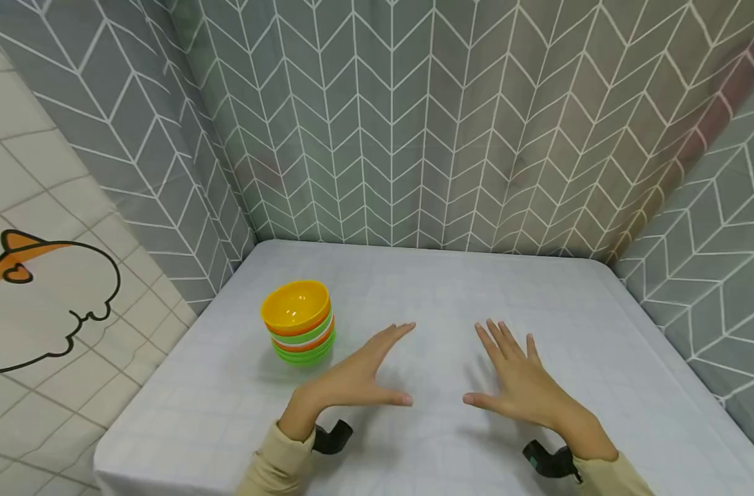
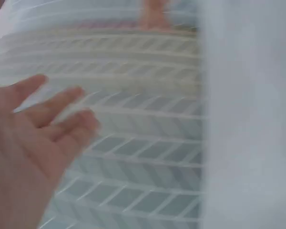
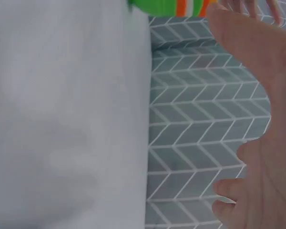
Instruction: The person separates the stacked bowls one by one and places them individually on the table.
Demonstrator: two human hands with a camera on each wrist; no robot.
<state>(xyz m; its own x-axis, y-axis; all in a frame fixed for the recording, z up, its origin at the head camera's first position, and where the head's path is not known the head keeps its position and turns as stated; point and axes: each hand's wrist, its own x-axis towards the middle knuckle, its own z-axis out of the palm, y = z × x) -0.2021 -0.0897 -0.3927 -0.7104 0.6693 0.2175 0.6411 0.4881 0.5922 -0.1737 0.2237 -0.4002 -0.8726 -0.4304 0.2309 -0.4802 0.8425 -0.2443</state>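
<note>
A nested stack of bowls (image 1: 296, 310) in yellow, orange, green and white stands on the left part of the table. Just right of it, my left hand (image 1: 358, 375) hovers over the cloth with thumb and fingers spread apart, holding nothing. My right hand (image 1: 520, 382) is held further right, its fingers fanned out and its palm bare. The two hands face each other across a gap. In the right wrist view, part of the bowl stack (image 3: 174, 6) shows at the top edge beyond my thumb. The left wrist view is blurred, with my left hand's fingers (image 2: 52, 107) extended.
A white cloth covers the table (image 1: 451, 289). Grey curtains (image 1: 389, 124) with white chevron lines hang behind it and at both sides. On the left is a tiled surface (image 1: 48, 158) with a cartoon drawing. A small black wrist camera (image 1: 333, 437) sits at each cuff.
</note>
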